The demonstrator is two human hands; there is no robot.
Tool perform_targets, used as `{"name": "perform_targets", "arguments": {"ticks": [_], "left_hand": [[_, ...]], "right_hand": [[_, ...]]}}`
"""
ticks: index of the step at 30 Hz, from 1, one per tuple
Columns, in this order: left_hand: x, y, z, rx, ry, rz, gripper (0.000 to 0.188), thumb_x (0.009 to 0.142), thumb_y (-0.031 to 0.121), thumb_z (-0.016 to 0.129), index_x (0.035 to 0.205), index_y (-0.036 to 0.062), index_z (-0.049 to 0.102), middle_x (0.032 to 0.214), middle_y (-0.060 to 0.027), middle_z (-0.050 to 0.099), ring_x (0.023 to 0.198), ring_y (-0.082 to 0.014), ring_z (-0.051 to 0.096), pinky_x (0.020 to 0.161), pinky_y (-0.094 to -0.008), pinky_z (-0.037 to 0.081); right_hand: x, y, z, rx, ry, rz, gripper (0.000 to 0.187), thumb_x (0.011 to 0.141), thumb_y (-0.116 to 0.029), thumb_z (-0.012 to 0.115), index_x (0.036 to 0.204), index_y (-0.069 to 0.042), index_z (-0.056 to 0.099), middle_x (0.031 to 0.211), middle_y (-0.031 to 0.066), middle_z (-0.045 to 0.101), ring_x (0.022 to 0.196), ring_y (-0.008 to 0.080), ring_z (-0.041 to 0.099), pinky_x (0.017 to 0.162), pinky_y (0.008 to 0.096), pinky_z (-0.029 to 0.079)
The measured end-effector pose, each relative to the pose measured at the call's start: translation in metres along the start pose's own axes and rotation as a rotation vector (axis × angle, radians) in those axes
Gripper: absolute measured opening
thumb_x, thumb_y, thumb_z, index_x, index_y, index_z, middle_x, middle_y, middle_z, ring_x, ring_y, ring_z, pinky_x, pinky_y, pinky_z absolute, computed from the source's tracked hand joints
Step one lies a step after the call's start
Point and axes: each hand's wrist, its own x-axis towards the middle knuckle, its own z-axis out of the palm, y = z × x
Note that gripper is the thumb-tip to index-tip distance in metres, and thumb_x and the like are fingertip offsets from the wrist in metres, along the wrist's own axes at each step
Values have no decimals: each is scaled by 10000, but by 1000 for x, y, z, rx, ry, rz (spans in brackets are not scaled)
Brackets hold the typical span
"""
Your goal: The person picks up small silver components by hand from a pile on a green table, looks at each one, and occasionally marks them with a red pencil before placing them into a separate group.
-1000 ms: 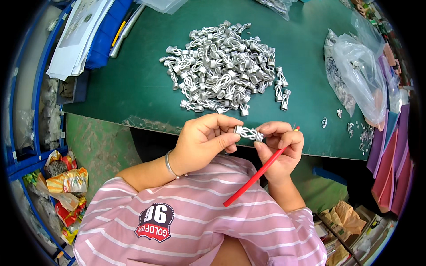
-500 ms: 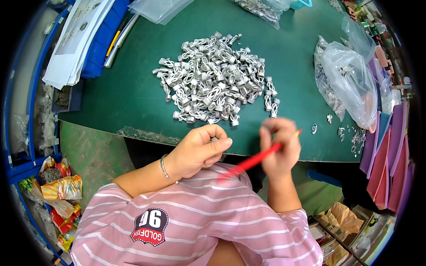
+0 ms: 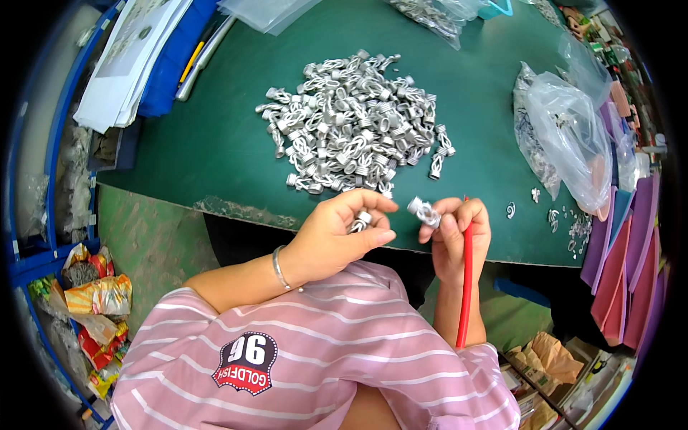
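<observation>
My left hand (image 3: pixel 337 231) is curled round a small silver link-shaped metal piece (image 3: pixel 360 221), its thumb and forefinger apart at the tips. Facing it, my right hand (image 3: pixel 459 240) pinches another such metal piece (image 3: pixel 424 212) between thumb and fingertips. That same hand also keeps a slim red rod-like tool (image 3: pixel 466 287), which hangs down along the wrist; its upper end is at the fingers. Beyond both hands lies a heap of the same silver pieces (image 3: pixel 358 122) on the green table (image 3: pixel 215 150). A few stray pieces (image 3: pixel 438 158) lie at the heap's right side.
Clear plastic bags (image 3: pixel 566 136) and small loose metal bits (image 3: pixel 577 226) are at the right, beside purple and pink bins (image 3: pixel 623 265). Papers (image 3: pixel 129 64) and a blue tray (image 3: pixel 168 79) stand far left. The table's near edge (image 3: pixel 236 213) runs by my hands.
My right hand now has a silver piece at its fingertips, and the red tool has swung from slanting left to hanging downward. My left fingers have loosened, showing a piece. One stray piece left the table.
</observation>
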Motion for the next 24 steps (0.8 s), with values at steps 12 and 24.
{"name": "perform_targets", "arguments": {"ticks": [12, 24], "left_hand": [[0, -10, -1, 240, 53, 373, 208, 814, 13, 611, 1016, -18, 574, 809, -43, 588, 632, -49, 494, 546, -181, 394], [3, -14, -8, -480, -90, -159, 248, 925, 157, 438, 1048, -34, 536, 859, -94, 599, 709, -150, 617, 533, -257, 531]], "right_hand": [[-10, 12, 17, -381, -86, -464, 377, 718, 113, 648, 794, -55, 319, 923, 194, 547, 875, 289, 609, 741, 354, 538], [-6, 2, 30, -458, -356, -648, 405, 677, 27, 722, 756, -70, 337, 916, 203, 578, 816, 282, 606, 661, 361, 511]]}}
